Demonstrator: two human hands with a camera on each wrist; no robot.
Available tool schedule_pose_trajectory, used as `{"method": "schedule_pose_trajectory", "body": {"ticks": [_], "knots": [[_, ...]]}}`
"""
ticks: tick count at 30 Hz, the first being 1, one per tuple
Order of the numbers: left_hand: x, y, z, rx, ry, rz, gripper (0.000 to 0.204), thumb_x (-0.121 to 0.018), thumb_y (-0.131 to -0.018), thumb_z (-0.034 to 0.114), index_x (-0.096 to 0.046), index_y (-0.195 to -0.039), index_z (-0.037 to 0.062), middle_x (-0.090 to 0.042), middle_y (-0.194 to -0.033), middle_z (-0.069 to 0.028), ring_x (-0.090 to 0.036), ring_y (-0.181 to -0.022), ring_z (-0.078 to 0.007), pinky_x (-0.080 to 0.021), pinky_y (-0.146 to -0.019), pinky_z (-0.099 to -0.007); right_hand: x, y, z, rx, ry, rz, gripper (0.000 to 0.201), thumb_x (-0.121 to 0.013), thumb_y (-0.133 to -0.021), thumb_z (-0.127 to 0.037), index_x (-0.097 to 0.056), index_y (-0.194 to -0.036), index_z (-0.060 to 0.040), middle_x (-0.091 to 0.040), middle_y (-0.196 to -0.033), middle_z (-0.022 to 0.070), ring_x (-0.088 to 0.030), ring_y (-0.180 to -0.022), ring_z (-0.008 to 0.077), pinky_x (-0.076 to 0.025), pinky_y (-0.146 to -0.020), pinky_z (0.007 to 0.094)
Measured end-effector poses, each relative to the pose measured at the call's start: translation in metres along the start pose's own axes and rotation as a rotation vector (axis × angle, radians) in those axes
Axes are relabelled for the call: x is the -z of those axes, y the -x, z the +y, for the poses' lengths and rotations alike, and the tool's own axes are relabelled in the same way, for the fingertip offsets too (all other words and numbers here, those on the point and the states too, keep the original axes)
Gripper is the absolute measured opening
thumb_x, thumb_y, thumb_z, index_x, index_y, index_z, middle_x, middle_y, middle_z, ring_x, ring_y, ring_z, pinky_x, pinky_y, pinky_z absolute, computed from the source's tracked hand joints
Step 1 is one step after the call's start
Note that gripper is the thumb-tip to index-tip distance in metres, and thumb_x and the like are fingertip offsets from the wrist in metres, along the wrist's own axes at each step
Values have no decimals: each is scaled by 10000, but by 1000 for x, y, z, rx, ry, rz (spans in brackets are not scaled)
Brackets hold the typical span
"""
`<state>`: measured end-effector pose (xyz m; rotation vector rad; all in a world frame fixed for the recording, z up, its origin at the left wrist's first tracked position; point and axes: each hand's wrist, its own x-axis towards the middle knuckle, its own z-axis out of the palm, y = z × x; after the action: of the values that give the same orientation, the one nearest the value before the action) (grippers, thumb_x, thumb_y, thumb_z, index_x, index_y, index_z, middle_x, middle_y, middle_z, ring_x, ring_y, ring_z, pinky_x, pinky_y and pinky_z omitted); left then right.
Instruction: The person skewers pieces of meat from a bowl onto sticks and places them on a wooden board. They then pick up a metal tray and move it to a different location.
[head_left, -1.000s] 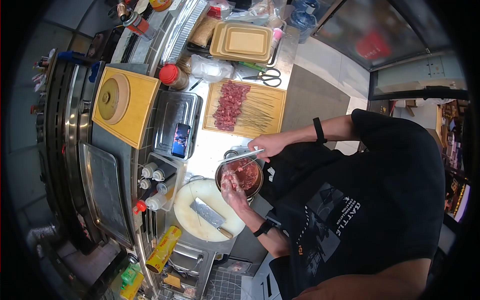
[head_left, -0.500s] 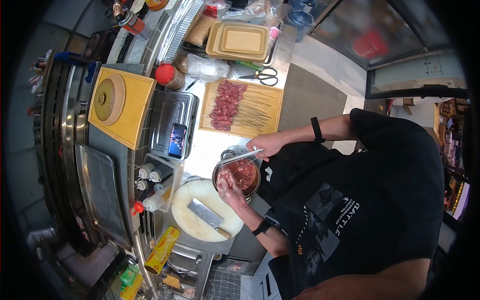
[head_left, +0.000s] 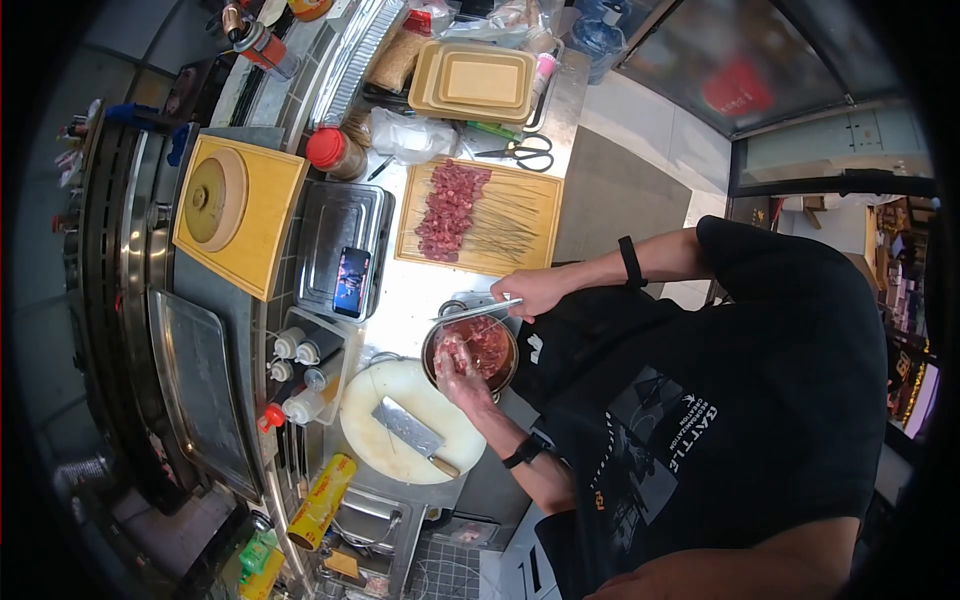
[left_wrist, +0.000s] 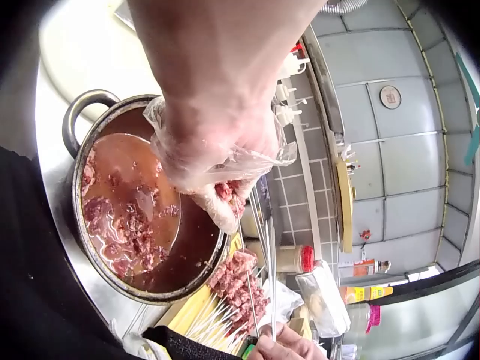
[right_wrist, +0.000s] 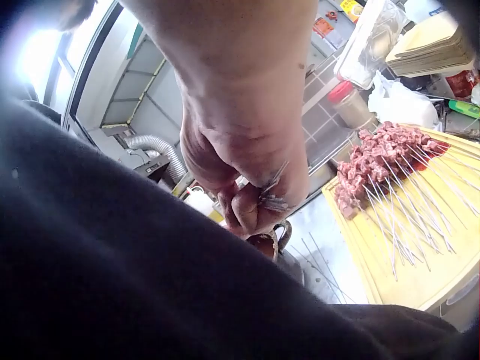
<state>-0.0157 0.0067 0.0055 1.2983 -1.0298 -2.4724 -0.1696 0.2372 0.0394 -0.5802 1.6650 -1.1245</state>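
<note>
My left hand [head_left: 460,375], in a clear plastic glove [left_wrist: 199,176], is over the side of a metal pot [left_wrist: 152,298]. Its fingers curl round pieces of raw meat [left_wrist: 227,196]. Inside the pot, more meat chunks [left_wrist: 135,236] lie in reddish liquid. My bare right hand [head_left: 530,292] grips a bundle of thin metal skewers [left_wrist: 271,277] by one end. Their other ends reach across the pot to the gloved fingers. One skewer stands apart from the bundle, angled toward the meat. The tips at the left hand are hidden by its fingers.
Beyond the pot, a wooden board [head_left: 545,240] bears rows of skewered meat [head_left: 450,210]. A cleaver [head_left: 408,425] lies on a round white chopping board [head_left: 365,445] beside the pot. A phone [head_left: 350,280] rests on a lidded metal tray [head_left: 315,235]. Scissors [head_left: 528,153] lie farther off.
The head view has shifted so the counter sits slightly farther left. Both hands stay at the pot, the left holding meat and the right gripping the skewers, with only small finger movements.
</note>
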Motion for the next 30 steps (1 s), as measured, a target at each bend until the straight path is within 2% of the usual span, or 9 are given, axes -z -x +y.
{"method": "schedule_pose_trajectory", "body": {"ticks": [11, 17, 23, 30], "knots": [[-3, -6, 1, -109, 141, 85, 282, -531, -1037, 3, -522, -1309, -70, -572, -1294, -203, -581, -1244, -323, -502, -1150, -402, -3, 3, 0, 79, -53, 9, 134, -609, -948, -23, -482, -990, -24, -655, -636, 56, -710, -625, 184, -505, -582, 359], [-8, 1, 3, -117, 156, 27, 276, -561, -1032, 10, -528, -1292, -79, -586, -1264, -197, -587, -1229, -311, -502, -1149, -392, -2, 1, 3, 83, -60, 14, 134, -605, -953, -19, -476, -991, -21, -650, -641, 56, -716, -632, 180, -513, -571, 350], [-8, -1, 1, -100, 164, 40, 220, -565, -1031, 5, -560, -1230, -88, -609, -1253, -211, -609, -1218, -317, -523, -1125, -382, -2, -2, 10, 81, -71, 7, 138, -606, -959, -23, -472, -992, -22, -654, -642, 50, -713, -634, 168, -517, -571, 345], [-5, -5, -4, -63, 168, 43, 246, -554, -1034, 7, -551, -1253, -105, -602, -1292, -238, -605, -1242, -338, -530, -1119, -378, 3, -5, 21, 103, -117, -17, 141, -615, -965, -45, -476, -981, -26, -681, -646, 39, -694, -636, 149, -497, -580, 322]]}}
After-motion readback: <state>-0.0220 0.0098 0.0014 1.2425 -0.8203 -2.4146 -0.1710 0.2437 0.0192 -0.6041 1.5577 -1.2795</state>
